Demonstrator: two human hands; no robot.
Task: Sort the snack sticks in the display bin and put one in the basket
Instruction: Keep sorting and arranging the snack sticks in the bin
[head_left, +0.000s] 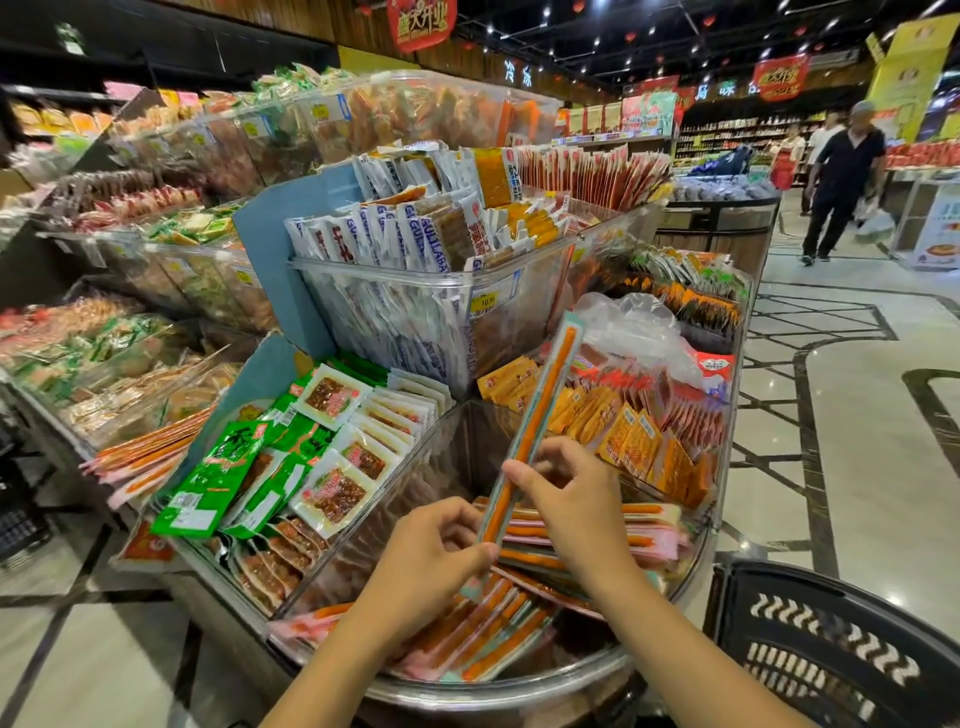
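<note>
Green packets (218, 483): being displayed in the compartment left of the display bin (498, 688).
Left hand (431, 548): the near end of one snack stick (541, 405) is being pinched between thumb and curled fingers.
Display bin: loose sticks (498, 623) in pink and teal wrappers are being kept in it, piled crosswise.
Snack stick: being held tilted above the pile, far end leaning right.
Right hand (566, 499): its fingers are being curled round the stick, just beyond the left hand.
Basket (831, 639): black, being kept at the near right, beside the bin.
</note>
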